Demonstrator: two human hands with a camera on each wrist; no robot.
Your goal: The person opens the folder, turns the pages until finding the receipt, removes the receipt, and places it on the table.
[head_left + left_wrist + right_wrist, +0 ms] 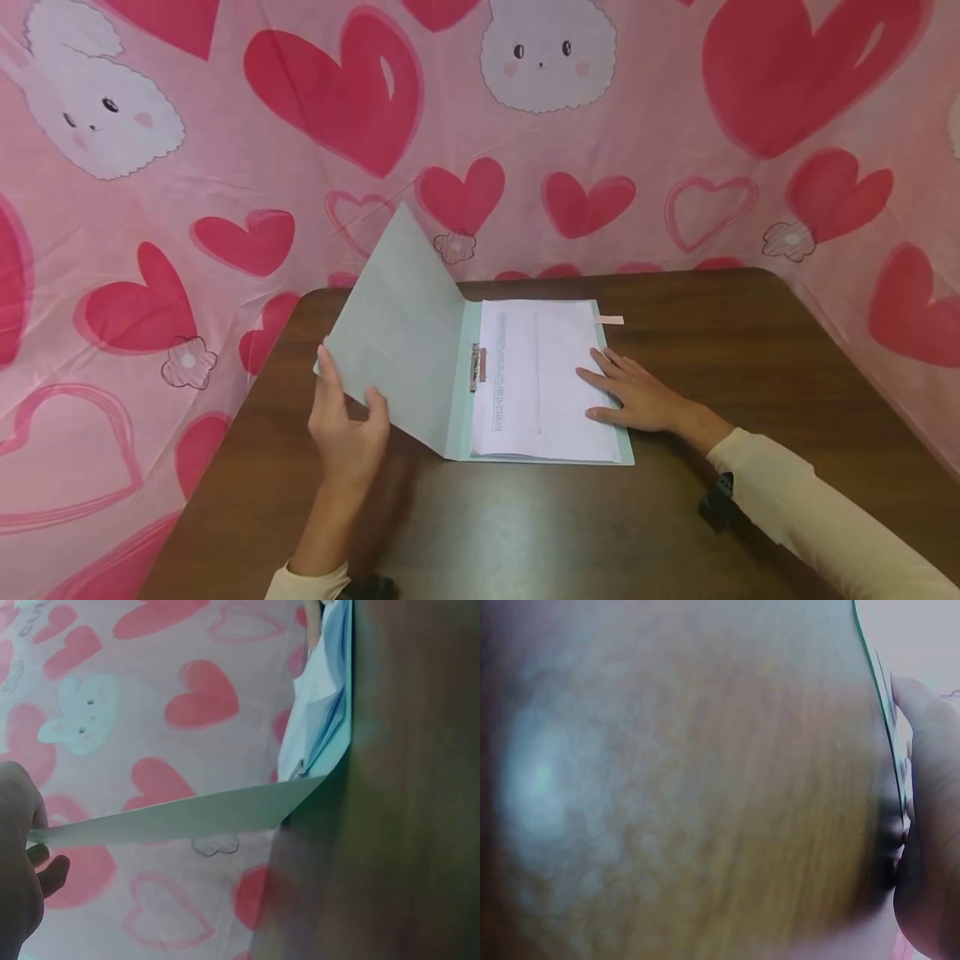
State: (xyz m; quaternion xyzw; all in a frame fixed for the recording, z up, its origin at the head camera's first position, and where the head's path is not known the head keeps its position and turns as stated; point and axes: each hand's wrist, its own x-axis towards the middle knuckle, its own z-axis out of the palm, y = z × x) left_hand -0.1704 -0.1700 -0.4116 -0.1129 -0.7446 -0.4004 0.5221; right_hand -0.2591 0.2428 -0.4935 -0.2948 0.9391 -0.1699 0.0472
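A pale green file folder [459,433] lies on the table, its front cover [401,333] raised at a slant on the left. My left hand [347,433] holds the cover by its outer edge; in the left wrist view the edge of the cover runs in between the fingers and thumb. Printed white sheets [558,383] fill the right side of the folder beside a metal clip [474,368] at the spine. My right hand [637,398] rests on the right edge of the sheets with its fingers spread. A small pale tab [611,320] sticks out at the upper right.
The dark brown wooden table [525,525] extends around the folder on all sides. Behind it and along both sides hangs a pink cloth [645,133] printed with hearts and rabbit faces. Dark wrist straps [717,502] show by the cream sleeves.
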